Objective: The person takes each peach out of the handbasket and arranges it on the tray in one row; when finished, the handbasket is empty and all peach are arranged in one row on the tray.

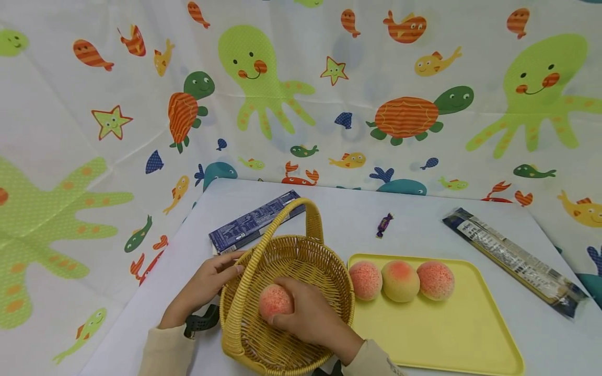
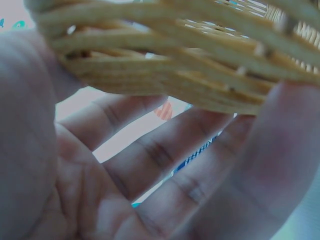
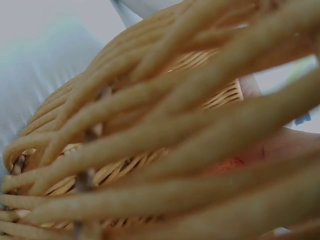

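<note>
My right hand (image 1: pixel 310 313) reaches into a wicker basket (image 1: pixel 345 266) and holds a fuzzy pink peach (image 1: pixel 275 302) between thumb and fingers, over the woven bottom. My left hand (image 1: pixel 209 282) grips the basket's left side near the foot of its arched handle. In the left wrist view, the fingers (image 2: pixel 155 150) lie against the outside of the weave. Basket strands (image 3: pixel 165 115) fill most of the right wrist view, with a bit of the peach (image 3: pixel 227 165) showing through the gaps.
Right of the basket lies a yellow tray (image 1: pixel 451 334) with three peaches (image 1: pixel 400 282) along its back edge. A dark blue box (image 1: pixel 254 222) is behind the basket. A purple wrapped candy (image 1: pixel 384 225) and a long plastic-wrapped pack (image 1: pixel 514 261) lie farther back and right.
</note>
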### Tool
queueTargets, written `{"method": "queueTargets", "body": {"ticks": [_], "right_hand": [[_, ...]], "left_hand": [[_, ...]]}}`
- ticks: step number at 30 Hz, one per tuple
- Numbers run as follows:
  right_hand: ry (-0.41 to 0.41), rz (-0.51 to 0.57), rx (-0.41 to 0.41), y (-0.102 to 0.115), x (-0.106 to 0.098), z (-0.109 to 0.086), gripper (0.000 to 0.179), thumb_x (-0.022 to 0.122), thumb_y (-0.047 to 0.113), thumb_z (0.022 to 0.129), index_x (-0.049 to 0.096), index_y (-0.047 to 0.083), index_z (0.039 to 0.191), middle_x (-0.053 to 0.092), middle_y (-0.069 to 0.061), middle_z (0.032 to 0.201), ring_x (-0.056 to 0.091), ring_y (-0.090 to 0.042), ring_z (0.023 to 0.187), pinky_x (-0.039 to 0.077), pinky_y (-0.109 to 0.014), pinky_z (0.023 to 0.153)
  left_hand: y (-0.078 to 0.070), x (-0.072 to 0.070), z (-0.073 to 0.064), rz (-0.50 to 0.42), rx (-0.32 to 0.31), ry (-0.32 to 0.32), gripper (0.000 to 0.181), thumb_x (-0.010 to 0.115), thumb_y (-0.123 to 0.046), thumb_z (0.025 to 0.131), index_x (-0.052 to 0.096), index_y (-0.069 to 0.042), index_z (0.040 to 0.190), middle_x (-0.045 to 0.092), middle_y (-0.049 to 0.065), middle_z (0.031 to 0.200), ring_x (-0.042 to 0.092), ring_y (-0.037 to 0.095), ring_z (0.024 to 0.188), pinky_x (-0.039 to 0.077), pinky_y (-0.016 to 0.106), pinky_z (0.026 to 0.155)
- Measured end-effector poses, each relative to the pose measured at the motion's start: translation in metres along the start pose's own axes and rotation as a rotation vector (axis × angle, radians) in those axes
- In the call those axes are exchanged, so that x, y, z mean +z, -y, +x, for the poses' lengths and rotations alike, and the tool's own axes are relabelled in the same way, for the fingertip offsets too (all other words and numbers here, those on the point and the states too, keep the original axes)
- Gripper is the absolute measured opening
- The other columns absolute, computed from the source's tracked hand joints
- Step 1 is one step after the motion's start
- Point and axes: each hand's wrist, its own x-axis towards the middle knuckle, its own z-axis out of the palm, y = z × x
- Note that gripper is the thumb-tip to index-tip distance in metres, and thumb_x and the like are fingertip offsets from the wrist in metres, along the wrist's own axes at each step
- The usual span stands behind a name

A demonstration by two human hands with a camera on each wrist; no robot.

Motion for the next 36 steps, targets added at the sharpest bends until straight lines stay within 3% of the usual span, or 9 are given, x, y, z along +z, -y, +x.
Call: {"method": "queueTargets", "body": {"ticks": [8, 16, 30, 36], "right_hand": [[-0.010, 0.012, -0.008, 0.000, 0.000, 0.001, 0.065, 0.092, 0.020, 0.075, 0.066, 0.012, 0.134, 0.072, -0.005, 0.118, 0.067, -0.013, 0.095, 0.056, -0.027, 0.074], [-0.022, 0.048, -0.006, -0.002, -0.007, -0.004, 0.067, 0.092, 0.026, 0.078, 0.065, 0.010, 0.137, 0.073, -0.008, 0.119, 0.068, -0.013, 0.094, 0.057, -0.027, 0.073], [-0.095, 0.059, 0.003, 0.001, -0.047, -0.024, 0.064, 0.090, 0.032, 0.081, 0.064, 0.016, 0.137, 0.072, -0.003, 0.118, 0.070, -0.010, 0.091, 0.059, -0.026, 0.072], [-0.099, 0.069, 0.049, 0.004, -0.066, -0.036, 0.066, 0.090, 0.034, 0.081, 0.063, 0.019, 0.140, 0.072, -0.004, 0.113, 0.069, -0.010, 0.086, 0.059, -0.027, 0.069]], "left_hand": [[0.001, 0.000, 0.001, -0.004, -0.012, -0.006, 0.048, 0.054, -0.024, 0.111, 0.049, -0.003, 0.154, 0.068, 0.027, 0.124, 0.077, 0.026, 0.088, 0.065, 0.045, 0.066], [0.001, 0.001, 0.001, -0.007, -0.007, -0.005, 0.048, 0.054, -0.023, 0.111, 0.050, -0.002, 0.153, 0.068, 0.026, 0.123, 0.077, 0.025, 0.088, 0.065, 0.045, 0.066], [0.001, -0.001, 0.001, 0.001, -0.016, 0.000, 0.048, 0.054, -0.024, 0.111, 0.049, -0.004, 0.154, 0.067, 0.027, 0.125, 0.076, 0.027, 0.088, 0.065, 0.046, 0.066], [0.001, -0.001, 0.001, -0.002, -0.013, 0.004, 0.048, 0.054, -0.024, 0.111, 0.049, -0.003, 0.154, 0.067, 0.027, 0.125, 0.076, 0.026, 0.090, 0.065, 0.045, 0.066]]}}
